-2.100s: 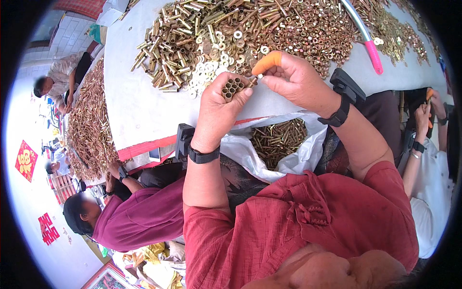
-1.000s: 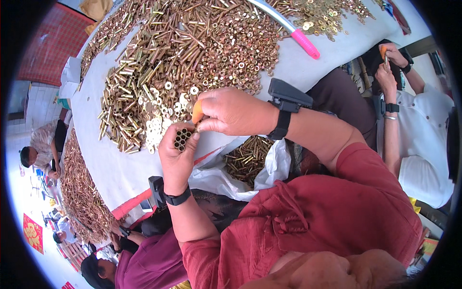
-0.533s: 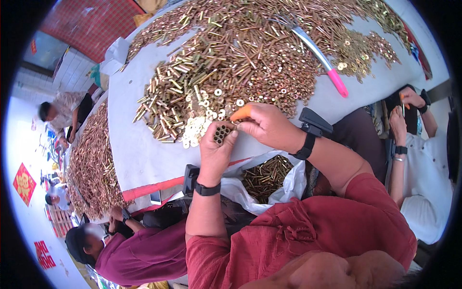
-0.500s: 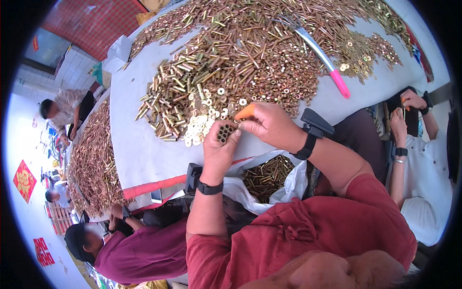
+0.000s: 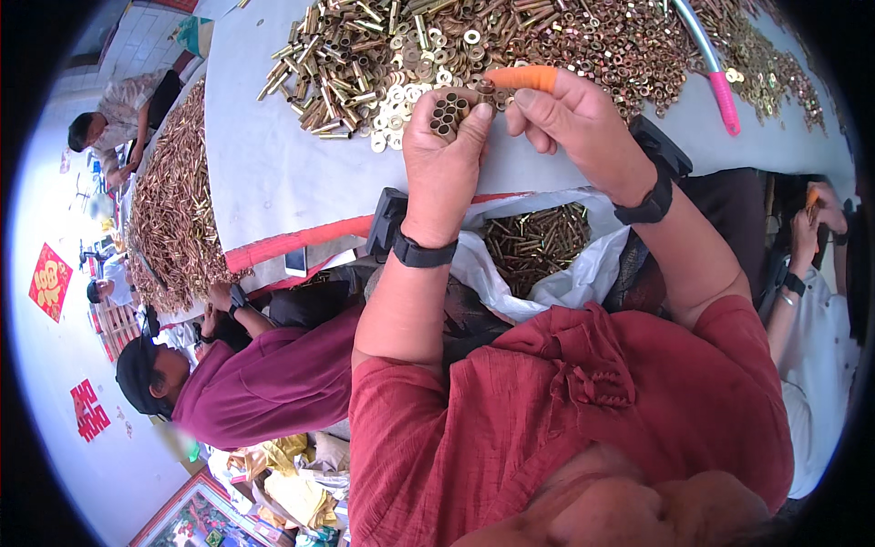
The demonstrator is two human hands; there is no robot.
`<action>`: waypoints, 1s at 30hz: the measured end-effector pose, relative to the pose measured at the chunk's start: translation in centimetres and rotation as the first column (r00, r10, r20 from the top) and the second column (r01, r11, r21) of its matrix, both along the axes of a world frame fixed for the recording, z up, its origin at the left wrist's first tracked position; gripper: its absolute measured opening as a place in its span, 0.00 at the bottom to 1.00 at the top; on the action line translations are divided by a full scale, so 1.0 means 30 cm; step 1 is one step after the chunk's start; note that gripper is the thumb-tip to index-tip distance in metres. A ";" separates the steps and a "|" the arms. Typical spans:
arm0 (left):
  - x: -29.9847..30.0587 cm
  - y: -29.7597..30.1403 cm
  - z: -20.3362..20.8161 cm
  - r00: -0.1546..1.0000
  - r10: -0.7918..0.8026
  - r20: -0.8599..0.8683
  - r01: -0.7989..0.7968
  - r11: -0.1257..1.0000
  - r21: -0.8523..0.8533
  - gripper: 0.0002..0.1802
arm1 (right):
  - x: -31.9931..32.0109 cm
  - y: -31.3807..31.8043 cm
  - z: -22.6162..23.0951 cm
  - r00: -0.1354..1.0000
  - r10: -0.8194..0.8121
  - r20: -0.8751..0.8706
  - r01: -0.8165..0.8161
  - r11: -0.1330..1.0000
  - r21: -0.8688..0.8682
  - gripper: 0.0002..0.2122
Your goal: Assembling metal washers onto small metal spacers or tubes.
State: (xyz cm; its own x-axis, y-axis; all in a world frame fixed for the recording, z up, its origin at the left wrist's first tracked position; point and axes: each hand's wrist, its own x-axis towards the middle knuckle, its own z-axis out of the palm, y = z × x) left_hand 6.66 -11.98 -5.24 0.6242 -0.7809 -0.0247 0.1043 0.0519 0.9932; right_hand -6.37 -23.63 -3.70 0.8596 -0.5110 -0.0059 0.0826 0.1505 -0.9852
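Observation:
My left hand (image 5: 439, 164) is closed around an upright bundle of several brass-coloured metal tubes (image 5: 447, 115), their round open ends facing up. Beside its thumb, a small metal ring-like piece (image 5: 486, 87) shows. My right hand (image 5: 583, 123) wears an orange cover (image 5: 529, 78) on its index finger, whose tip reaches that small piece. The right thumb stands apart from the index finger, and the other fingers are curled. Just beyond my hands lie pale washers (image 5: 394, 111), loose metal tubes (image 5: 342, 77) and a heap of coppery nuts (image 5: 611, 50).
Below my forearms, a white plastic bag (image 5: 475, 268) holds many tubes. A pink-handled tool (image 5: 725, 105) lies at the right. Near the red table edge (image 5: 301, 234) is a phone (image 5: 295, 261). Co-workers sit on my left (image 5: 273, 387) and right (image 5: 807, 365); another heap (image 5: 173, 219) covers the left table.
The view has tilted down, so the table sits higher in the picture. My right thumb has moved away from the index fingertip; my left hand still grips the tubes.

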 end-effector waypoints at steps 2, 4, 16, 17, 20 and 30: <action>0.006 0.008 0.006 0.998 0.010 -0.064 -0.008 1.000 0.030 0.08 | -0.005 0.008 0.002 0.998 -0.055 -0.006 0.054 0.997 -0.055 0.15; 0.026 0.006 -0.001 0.994 0.034 -0.106 -0.040 0.998 -0.057 0.08 | -0.011 0.005 0.015 0.994 -0.024 0.104 0.031 0.997 -0.064 0.16; 0.019 0.018 0.030 0.987 -0.160 -0.007 0.159 0.978 0.137 0.06 | -0.044 -0.091 -0.049 0.912 0.037 -0.409 -0.118 0.978 -0.173 0.12; 0.010 0.030 0.045 0.959 -0.281 0.033 0.272 0.949 0.160 0.07 | -0.048 -0.129 -0.084 0.940 -0.092 -0.328 0.053 0.991 -0.124 0.12; -0.002 0.014 -0.006 0.868 -0.375 0.324 0.347 0.927 0.144 0.09 | -0.013 -0.214 -0.084 0.912 -0.344 -0.223 0.271 0.914 -0.304 0.12; 0.016 -0.003 0.004 0.960 -0.162 -0.228 0.183 0.980 0.075 0.11 | 0.029 -0.230 0.041 0.865 -0.487 -0.124 0.005 0.255 -0.967 0.10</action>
